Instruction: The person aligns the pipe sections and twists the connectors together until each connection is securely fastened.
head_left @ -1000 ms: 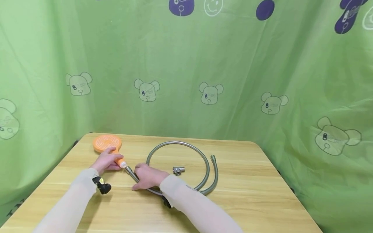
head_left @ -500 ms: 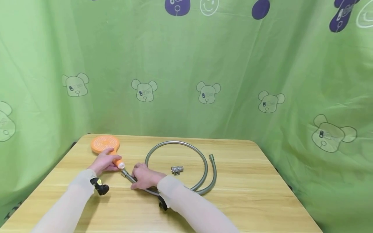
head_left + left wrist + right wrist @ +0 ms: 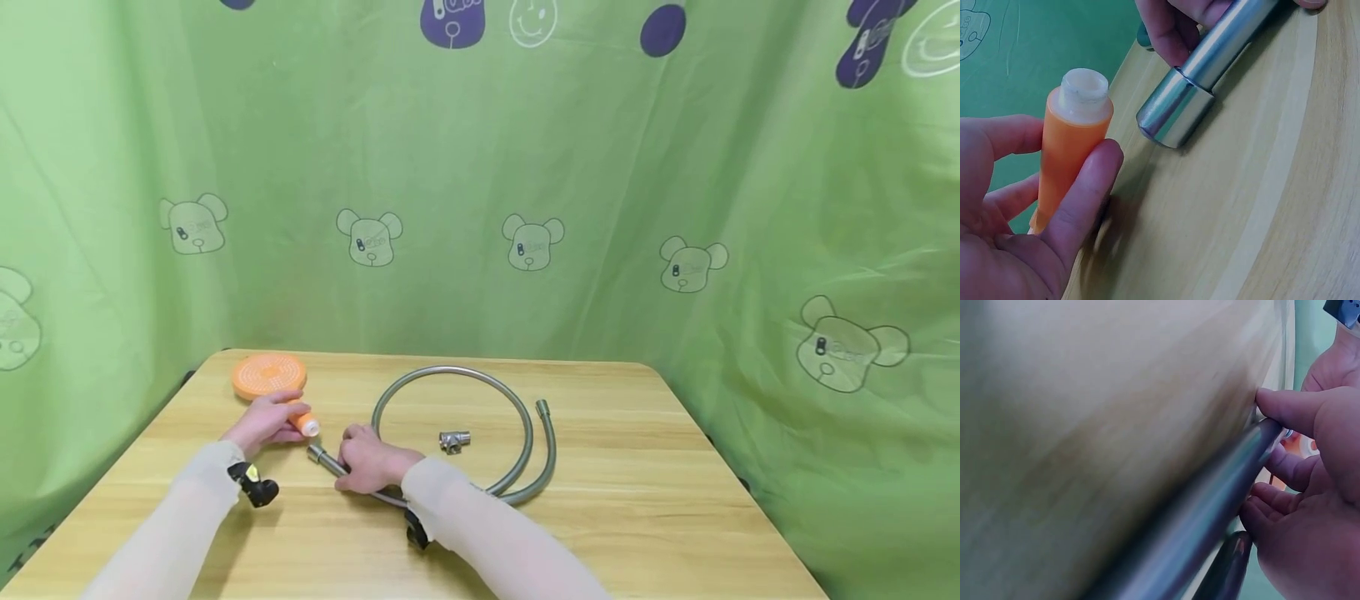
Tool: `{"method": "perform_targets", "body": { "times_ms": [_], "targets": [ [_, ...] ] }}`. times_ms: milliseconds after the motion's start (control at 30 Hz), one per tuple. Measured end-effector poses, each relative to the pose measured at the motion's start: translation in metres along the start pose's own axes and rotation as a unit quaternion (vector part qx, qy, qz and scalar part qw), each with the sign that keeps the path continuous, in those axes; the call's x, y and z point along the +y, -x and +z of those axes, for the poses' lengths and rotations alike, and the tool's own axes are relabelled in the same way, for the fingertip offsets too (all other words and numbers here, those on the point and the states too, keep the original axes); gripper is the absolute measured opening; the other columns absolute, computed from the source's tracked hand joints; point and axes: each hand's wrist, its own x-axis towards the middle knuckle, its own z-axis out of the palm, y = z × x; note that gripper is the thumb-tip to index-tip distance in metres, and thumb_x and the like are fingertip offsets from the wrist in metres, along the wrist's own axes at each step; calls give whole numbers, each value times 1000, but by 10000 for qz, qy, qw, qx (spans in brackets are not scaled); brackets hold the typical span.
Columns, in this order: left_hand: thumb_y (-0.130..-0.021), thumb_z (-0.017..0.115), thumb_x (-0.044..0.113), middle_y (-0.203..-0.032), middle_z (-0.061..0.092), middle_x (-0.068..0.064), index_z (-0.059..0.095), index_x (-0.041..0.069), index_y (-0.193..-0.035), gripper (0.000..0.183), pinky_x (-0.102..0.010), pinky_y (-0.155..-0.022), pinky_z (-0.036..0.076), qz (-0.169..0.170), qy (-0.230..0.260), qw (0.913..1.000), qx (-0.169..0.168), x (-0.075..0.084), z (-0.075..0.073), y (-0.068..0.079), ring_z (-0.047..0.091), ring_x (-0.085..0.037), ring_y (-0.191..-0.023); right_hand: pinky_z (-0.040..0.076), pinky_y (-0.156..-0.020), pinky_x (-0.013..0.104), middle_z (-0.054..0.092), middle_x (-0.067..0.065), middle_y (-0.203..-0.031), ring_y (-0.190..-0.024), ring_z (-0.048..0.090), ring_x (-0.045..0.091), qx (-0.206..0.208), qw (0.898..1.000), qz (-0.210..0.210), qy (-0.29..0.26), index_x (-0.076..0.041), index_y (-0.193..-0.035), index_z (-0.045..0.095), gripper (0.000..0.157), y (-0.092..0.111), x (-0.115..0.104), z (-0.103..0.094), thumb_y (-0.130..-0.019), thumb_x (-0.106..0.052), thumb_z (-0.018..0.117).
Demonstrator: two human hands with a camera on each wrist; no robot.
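An orange shower head (image 3: 268, 375) lies at the table's back left, its spray face up. My left hand (image 3: 264, 421) holds its handle between thumb and fingers; in the left wrist view the handle (image 3: 1067, 150) ends in a bare white threaded neck (image 3: 1085, 87). A grey metal shower hose (image 3: 529, 433) is looped on the table. My right hand (image 3: 371, 460) grips the hose just behind one end, thumb on one side and fingers on the other. That end's metal nut (image 3: 1175, 109) is close to the white neck but apart from it.
A small chrome tee fitting (image 3: 453, 441) lies inside the hose loop. The hose's other end (image 3: 543, 408) points to the back right. Green curtains (image 3: 480, 300) hang around the wooden table (image 3: 637, 517). Each wrist wears a small black camera (image 3: 258, 490).
The hose end in my right hand has moved slightly left and nearer to me, widening its gap to the handle. My left hand has kept its hold. The head view has shifted a little.
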Motion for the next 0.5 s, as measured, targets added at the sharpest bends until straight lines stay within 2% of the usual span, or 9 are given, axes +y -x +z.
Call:
{"method": "perform_targets", "body": {
  "times_ms": [300, 500],
  "targets": [
    [-103, 55, 15, -135, 50, -34, 22, -5, -156, 66, -30, -82, 62, 112, 228, 9997, 29, -3, 1, 1, 69, -13, -82, 39, -103, 25, 54, 0, -130, -119, 44, 15, 33, 9999, -45, -133, -23, -76, 62, 22, -1, 2, 1, -91, -37, 70],
    [-104, 53, 14, -144, 39, -41, 22, -7, -156, 64, -30, -84, 61, 180, 343, 9992, 78, -4, 2, 1, 68, -12, -85, 41, -101, 24, 57, -2, -130, -118, 46, 15, 64, 9991, -23, -422, -23, -74, 62, 23, 1, 4, 0, -89, -37, 72]
  ]
}}
